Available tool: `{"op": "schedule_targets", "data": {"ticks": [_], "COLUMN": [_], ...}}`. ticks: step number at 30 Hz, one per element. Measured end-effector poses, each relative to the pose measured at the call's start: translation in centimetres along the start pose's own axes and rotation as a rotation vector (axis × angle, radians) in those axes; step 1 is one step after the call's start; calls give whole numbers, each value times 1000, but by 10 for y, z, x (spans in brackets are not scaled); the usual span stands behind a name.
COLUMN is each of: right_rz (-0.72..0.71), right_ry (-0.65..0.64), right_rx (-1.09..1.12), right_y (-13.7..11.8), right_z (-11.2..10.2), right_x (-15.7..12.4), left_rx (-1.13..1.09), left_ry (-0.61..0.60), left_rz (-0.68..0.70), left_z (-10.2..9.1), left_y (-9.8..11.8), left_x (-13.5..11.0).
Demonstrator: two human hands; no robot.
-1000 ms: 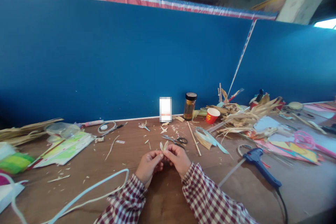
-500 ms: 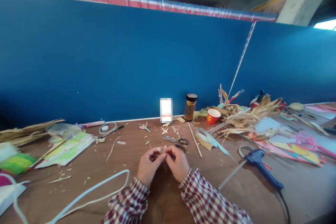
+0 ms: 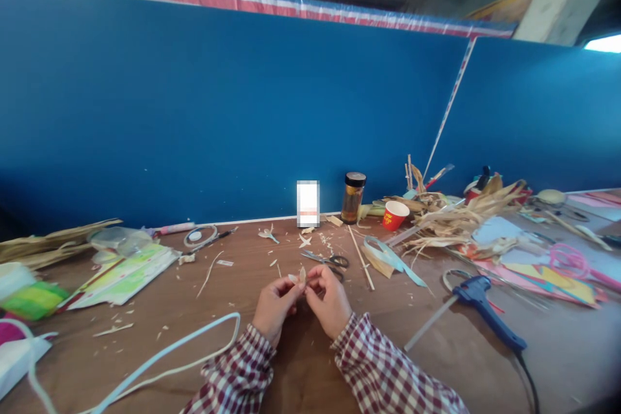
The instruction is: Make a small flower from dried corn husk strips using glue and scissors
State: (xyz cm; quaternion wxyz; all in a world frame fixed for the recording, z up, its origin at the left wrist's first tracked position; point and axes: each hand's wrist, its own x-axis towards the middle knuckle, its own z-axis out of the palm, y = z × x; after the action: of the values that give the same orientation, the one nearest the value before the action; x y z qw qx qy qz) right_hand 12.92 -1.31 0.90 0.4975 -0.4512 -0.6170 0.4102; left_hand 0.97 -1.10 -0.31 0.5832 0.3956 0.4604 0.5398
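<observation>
My left hand [image 3: 275, 306] and my right hand [image 3: 330, 301] meet above the middle of the table. Between their fingertips is a small pale petal-like piece [image 3: 303, 273], seemingly corn husk, its tip pointing up. The left thumb and forefinger pinch it; the right fingers close in on its right side, and whether they grip it too is hard to see. Just beyond the hands lie dark-handled scissors [image 3: 330, 260]. Past them is a small star-shaped husk piece [image 3: 305, 241] among scraps. A flower-like husk piece [image 3: 268, 234] lies farther left.
A blue glue gun [image 3: 485, 307] with a black cord lies at right. Behind stand a lidded jar [image 3: 354, 199] and a red paper cup [image 3: 395, 215], beside dried husks [image 3: 460, 220]. A looped white cable [image 3: 194, 330] lies front left. A blue partition [image 3: 242, 110] rises behind the table.
The fingertips of my right hand have drawn slightly apart from the left, and more of the pale piece shows. The rest of the table is the same.
</observation>
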Motion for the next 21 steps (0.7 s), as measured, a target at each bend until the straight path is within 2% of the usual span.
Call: {"op": "schedule_targets", "data": {"ticks": [6, 12, 14, 18, 21], "right_rz": [14, 22, 23, 20, 10], "right_ry": [-38, -62, -54, -35, -27], "right_rx": [-83, -104, -111, -145, -153], "right_y": [4, 8, 7, 5, 4], "right_z": [-1, 1, 1, 0, -1], "right_x": [0, 0, -1, -1, -1], "left_rx": [-120, -39, 24, 182, 275], "left_ry": [42, 44, 82, 209, 220], "left_rz": [-51, 1, 65, 300, 388], "left_z": [-1, 0, 0, -4, -7], "left_y": [-1, -2, 0, 3, 3], "left_x": [2, 2, 1, 0, 1]}}
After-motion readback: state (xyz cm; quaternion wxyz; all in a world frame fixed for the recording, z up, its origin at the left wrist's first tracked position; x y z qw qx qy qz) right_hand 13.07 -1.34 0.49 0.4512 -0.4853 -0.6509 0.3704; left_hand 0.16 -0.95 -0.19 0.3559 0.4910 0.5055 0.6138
